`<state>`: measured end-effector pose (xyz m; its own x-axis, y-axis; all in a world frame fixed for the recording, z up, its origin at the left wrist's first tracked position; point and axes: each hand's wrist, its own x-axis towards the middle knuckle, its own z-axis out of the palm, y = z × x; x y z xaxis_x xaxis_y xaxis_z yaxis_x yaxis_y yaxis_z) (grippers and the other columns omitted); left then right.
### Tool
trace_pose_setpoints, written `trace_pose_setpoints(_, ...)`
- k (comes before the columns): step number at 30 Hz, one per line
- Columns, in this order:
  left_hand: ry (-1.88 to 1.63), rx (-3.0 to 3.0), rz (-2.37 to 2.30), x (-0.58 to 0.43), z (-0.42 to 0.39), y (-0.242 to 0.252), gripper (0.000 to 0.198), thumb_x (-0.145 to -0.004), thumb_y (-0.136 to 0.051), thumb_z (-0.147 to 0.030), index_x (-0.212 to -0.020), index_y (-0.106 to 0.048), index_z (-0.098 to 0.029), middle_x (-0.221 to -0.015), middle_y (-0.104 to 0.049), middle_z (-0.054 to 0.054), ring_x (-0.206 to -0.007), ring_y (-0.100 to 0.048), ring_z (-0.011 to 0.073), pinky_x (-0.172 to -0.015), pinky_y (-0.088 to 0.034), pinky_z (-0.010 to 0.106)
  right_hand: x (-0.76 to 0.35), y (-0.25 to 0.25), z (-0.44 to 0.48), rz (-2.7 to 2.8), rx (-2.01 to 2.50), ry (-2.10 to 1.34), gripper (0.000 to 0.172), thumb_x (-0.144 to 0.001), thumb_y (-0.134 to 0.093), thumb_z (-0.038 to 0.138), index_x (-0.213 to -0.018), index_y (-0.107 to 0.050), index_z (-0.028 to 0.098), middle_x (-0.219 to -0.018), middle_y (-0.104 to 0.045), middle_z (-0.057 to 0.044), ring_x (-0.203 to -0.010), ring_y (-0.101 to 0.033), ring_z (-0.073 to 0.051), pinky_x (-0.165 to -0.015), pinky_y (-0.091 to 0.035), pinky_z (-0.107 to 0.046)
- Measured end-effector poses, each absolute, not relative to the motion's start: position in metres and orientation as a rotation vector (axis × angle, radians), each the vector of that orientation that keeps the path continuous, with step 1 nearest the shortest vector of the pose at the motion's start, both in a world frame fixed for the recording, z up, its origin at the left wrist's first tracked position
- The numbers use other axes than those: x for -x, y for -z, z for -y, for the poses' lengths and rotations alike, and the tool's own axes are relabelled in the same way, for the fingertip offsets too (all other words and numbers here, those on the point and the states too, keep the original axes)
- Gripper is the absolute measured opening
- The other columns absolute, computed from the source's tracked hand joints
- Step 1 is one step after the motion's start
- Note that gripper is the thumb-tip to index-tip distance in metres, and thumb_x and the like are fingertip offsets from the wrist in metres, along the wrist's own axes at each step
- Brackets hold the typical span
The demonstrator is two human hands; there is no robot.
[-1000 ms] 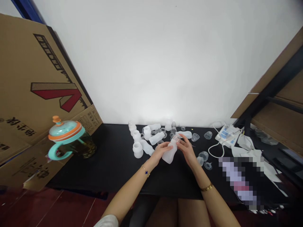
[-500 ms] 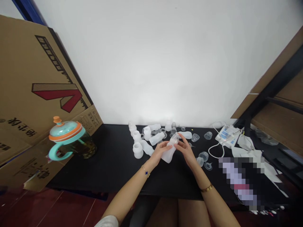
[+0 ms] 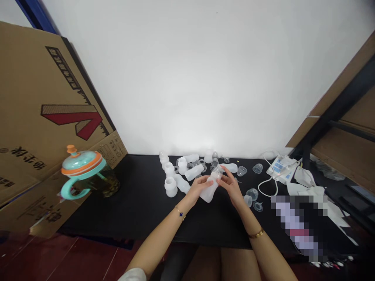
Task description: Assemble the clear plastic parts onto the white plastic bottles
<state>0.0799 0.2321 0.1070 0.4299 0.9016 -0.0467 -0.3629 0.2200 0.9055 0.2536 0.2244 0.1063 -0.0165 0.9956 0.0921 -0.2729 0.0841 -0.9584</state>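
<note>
A translucent white bottle [image 3: 208,192] with a clear top is held tilted above the black table [image 3: 140,210]. My left hand [image 3: 199,188] is wrapped round its left side, with the thumb on the body. Around the neck and clear top, the fingers of my right hand [image 3: 230,184] are closed. Beyond my left hand lie several white bottles, one of them upright [image 3: 170,187] and another on its side [image 3: 193,171]. Clear domed caps [image 3: 252,193] and a small clear funnel-like piece [image 3: 258,206] lie to the right of my right hand.
A teal-and-orange lidded jug [image 3: 88,171] stands at the left beside a large cardboard box [image 3: 35,97]. On the right are a white power strip with a cable [image 3: 283,168], crumpled papers [image 3: 304,177] and a pixelated patch. A white wall rises behind the table.
</note>
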Motion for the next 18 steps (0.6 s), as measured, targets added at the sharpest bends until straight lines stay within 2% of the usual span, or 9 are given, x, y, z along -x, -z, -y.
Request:
trace_pose_setpoints(7, -0.957, -0.970, -0.678, -0.0781, -0.2307, -0.1090, 0.049, -0.071, -0.084, -0.040, -0.110, -0.073, -0.013, -0.100, -0.074, 0.011, -0.084, -0.069, 0.0230, -0.080, -0.049, 0.032, -0.2572, -0.1056, -0.2257, 1.127, 0.899, -1.249, 0.079, -0.070, -0.084, 0.038, -0.141, -0.051, 0.028, -0.103, -0.074, -0.006, -0.098, -0.067, -0.026, -0.087, -0.051, -0.039)
trace_pose_setpoints(18, -0.930, -0.997, -0.703, -0.0763, -0.2308, -0.1090, 0.050, -0.070, -0.084, -0.042, -0.109, -0.075, -0.012, -0.096, -0.076, 0.012, -0.082, -0.069, 0.0231, -0.077, -0.049, 0.032, -0.2607, -0.1022, -0.2270, 1.153, 0.909, -1.219, 0.075, -0.068, -0.086, 0.036, -0.136, -0.056, 0.026, -0.098, -0.075, -0.006, -0.090, -0.066, -0.024, -0.079, -0.052, -0.035)
